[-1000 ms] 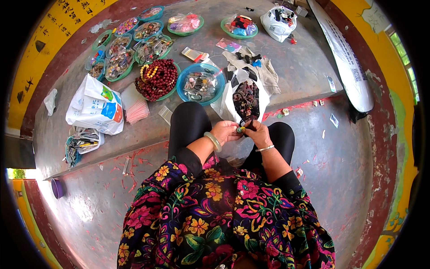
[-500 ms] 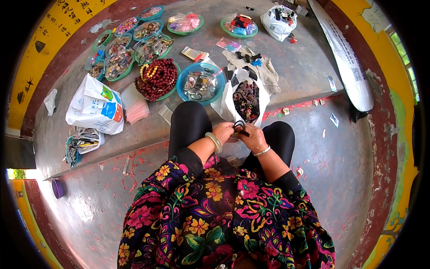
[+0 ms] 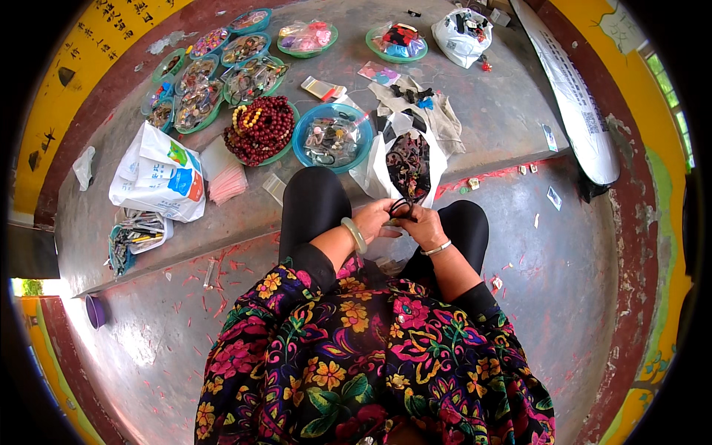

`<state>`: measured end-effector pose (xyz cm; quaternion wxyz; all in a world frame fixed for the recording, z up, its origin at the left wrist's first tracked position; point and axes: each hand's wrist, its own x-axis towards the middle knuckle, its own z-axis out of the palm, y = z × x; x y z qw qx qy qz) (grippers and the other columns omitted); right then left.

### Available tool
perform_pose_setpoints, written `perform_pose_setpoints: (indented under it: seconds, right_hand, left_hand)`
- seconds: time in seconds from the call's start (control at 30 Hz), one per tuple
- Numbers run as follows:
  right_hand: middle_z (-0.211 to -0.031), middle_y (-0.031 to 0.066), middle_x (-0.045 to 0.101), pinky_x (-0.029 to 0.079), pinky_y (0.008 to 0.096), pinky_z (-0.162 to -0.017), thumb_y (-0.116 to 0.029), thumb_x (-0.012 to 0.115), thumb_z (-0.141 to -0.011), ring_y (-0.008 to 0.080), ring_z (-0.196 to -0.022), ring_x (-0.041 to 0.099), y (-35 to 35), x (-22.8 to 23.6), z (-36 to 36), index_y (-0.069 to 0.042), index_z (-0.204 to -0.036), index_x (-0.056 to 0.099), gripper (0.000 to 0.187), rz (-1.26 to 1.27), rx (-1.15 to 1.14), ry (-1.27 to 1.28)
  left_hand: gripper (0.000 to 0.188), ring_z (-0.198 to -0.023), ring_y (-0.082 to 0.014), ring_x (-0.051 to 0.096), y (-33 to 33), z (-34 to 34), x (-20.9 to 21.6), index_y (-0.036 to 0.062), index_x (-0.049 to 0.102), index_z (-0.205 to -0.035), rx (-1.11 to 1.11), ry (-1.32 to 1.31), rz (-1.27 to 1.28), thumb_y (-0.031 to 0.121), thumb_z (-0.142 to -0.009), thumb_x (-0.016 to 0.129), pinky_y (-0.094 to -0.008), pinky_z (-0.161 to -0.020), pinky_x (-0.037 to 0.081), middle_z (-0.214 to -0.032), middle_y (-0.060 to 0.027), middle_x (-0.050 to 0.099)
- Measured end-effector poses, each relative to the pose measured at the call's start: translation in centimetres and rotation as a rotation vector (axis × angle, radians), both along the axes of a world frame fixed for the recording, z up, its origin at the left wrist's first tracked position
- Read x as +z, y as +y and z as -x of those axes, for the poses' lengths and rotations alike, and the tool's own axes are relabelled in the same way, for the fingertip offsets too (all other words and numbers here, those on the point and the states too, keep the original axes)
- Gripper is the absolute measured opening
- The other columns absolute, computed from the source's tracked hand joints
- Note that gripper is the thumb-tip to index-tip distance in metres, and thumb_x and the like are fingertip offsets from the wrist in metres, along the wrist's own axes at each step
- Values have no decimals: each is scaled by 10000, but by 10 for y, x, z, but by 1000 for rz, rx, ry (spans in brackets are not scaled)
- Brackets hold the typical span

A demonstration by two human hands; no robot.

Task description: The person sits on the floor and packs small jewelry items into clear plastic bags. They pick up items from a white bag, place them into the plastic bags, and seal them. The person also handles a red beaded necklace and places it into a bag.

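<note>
My left hand (image 3: pixel 374 219) and my right hand (image 3: pixel 423 225) meet above my knees, both pinching a small dark looped piece (image 3: pixel 401 208), possibly a hair band. A pale green bangle sits on my left wrist, a thin silver one on my right. Just beyond the hands an open white plastic bag (image 3: pixel 407 165) holds several dark small items. A blue bowl (image 3: pixel 333 136) of mixed trinkets stands to the left of the bag, beside my left knee.
On the raised concrete step lie a bowl of dark red beads (image 3: pixel 259 130), several green bowls of small goods (image 3: pixel 199 95), a printed white bag (image 3: pixel 158 174), pink packets (image 3: pixel 225 182) and a tied white bag (image 3: pixel 461 33). A long white board (image 3: pixel 575 104) leans at right.
My right hand has drawn back from the open white bag toward my lap. Both hands now work the dark loop closer to my knees.
</note>
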<state>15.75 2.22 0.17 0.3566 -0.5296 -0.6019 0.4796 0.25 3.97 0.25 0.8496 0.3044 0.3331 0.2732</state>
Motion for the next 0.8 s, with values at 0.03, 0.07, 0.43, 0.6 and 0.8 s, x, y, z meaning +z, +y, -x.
perform_pose_setpoints:
  seconds: [0.03,0.07,0.43,0.6,0.8]
  right_hand:
    - [-667,-1,600,450,213,-554,-24,643,-674,73,-574,534,0,8,-2,-25,-823,621,151,91,7,-20]
    - [-661,-6,597,448,210,-557,-27,645,-674,71,-570,528,-1,15,-2,-26,-825,620,153,182,12,-41]
    - [-1042,114,539,419,346,-770,-100,673,-565,258,-950,494,3,-7,-11,-112,-728,648,165,-301,117,-365]
    - [-1250,172,383,286,411,-964,-162,692,-529,395,-1190,284,9,-12,-12,-127,-731,654,209,-494,105,-430]
    - [-1242,165,393,198,404,-1022,-209,693,-542,339,-1196,301,8,-19,-14,-128,-754,647,232,-257,253,-287]
  left_hand:
    - [409,-955,-157,513,0,1,0,46,426,-1151,1,0,0,-19,-763,318,-339,-735,487,-1101,-53,473]
    - [419,-957,-159,512,0,1,1,45,411,-1171,1,-1,0,-18,-767,318,-337,-732,489,-1107,-56,470]
    - [438,-972,-163,504,0,1,-2,49,283,-1274,13,56,-8,55,-839,336,-328,-691,500,-1143,-91,445]
    - [470,-968,-165,507,1,5,1,70,227,-1302,52,-10,-16,81,-846,342,-301,-656,503,-1131,-95,454]
    - [465,-854,-106,530,1,4,3,82,269,-1286,37,27,-31,94,-831,366,-244,-566,504,-1018,-46,497]
